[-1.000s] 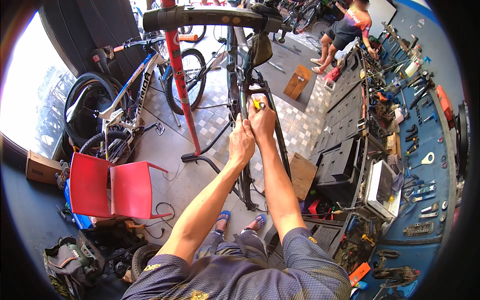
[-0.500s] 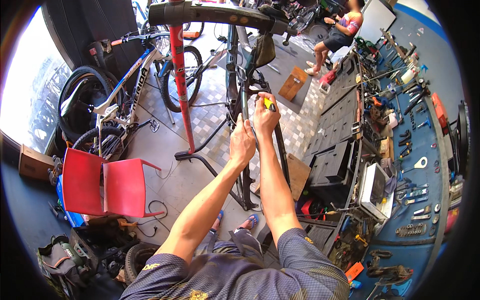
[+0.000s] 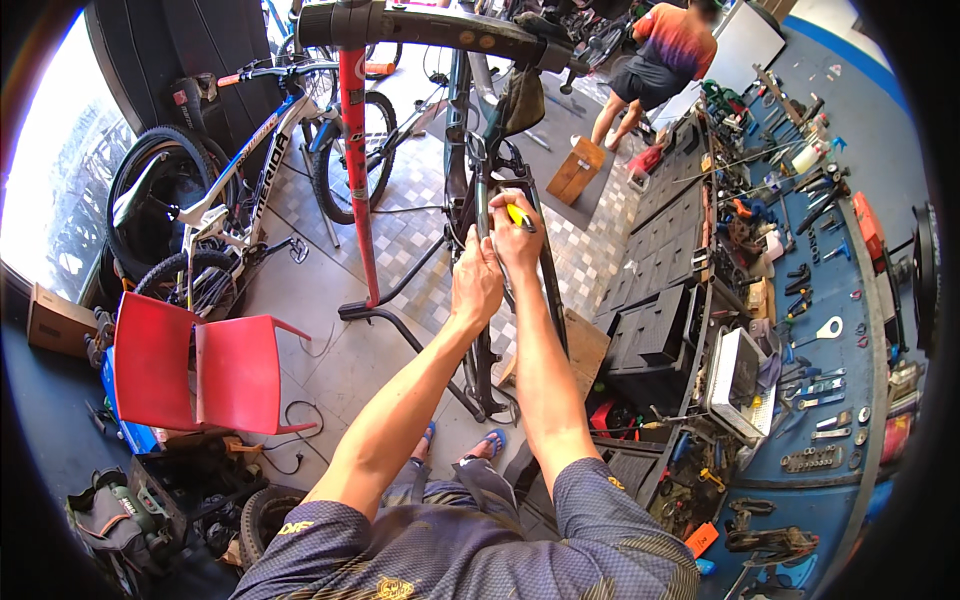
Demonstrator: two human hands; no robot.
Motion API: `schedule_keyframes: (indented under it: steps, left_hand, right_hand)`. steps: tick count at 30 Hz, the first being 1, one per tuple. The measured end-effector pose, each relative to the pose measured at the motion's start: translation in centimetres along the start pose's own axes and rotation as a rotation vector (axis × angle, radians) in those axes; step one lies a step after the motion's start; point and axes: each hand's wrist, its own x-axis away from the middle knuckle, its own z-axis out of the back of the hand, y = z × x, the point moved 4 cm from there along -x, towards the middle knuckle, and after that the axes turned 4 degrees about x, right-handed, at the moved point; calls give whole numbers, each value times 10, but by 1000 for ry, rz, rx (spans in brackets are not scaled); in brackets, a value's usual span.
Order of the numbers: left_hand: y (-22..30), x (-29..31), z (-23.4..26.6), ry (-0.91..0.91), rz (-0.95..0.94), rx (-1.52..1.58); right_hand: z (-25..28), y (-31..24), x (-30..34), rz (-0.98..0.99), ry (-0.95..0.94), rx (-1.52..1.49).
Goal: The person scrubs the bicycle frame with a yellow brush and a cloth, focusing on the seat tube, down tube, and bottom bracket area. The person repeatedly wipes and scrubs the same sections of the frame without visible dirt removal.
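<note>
A dark bicycle frame (image 3: pixel 481 165) hangs in front of me from a repair stand with a red post (image 3: pixel 356 160). My left hand (image 3: pixel 475 280) is closed against one of the frame's tubes, its thumb pointing up along it. Just right of it, my right hand (image 3: pixel 516 248) grips a yellow-and-black handled tool (image 3: pixel 519 216). The tool's working end is hidden, so its exact kind does not show. Both hands are close together at the tube.
A red chair (image 3: pixel 238 375) and a white-and-blue bicycle (image 3: pixel 265 180) are on the left. Along the right runs a bench with black drawers (image 3: pixel 640 255) and a blue tool board (image 3: pixel 800 430). A wooden box (image 3: pixel 576 170) stands ahead, near another person (image 3: pixel 668 55).
My right hand has turned, so the yellow handle lies at a different tilt, still by the tube. My left hand stays on the frame. The other person has turned away and bent forward.
</note>
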Motion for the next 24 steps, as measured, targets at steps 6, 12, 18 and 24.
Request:
schedule_keyframes:
  steps: [6, 12, 18, 24]
  left_hand:
    - [0, 0, 0, -36, 70, -18]
    - [0, 2, 3, -40, 111, 7]
    - [1, -2, 0, -12, 83, 0]
    - [3, 3, 3, -42, 135, 0]
  right_hand:
    - [12, -16, 3, 177, 92, 259]
    - [23, -26, -3, 96, 170, 362]
    - [26, -21, -11, 102, 15, 433]
    - [44, -25, -18, 80, 57, 374]
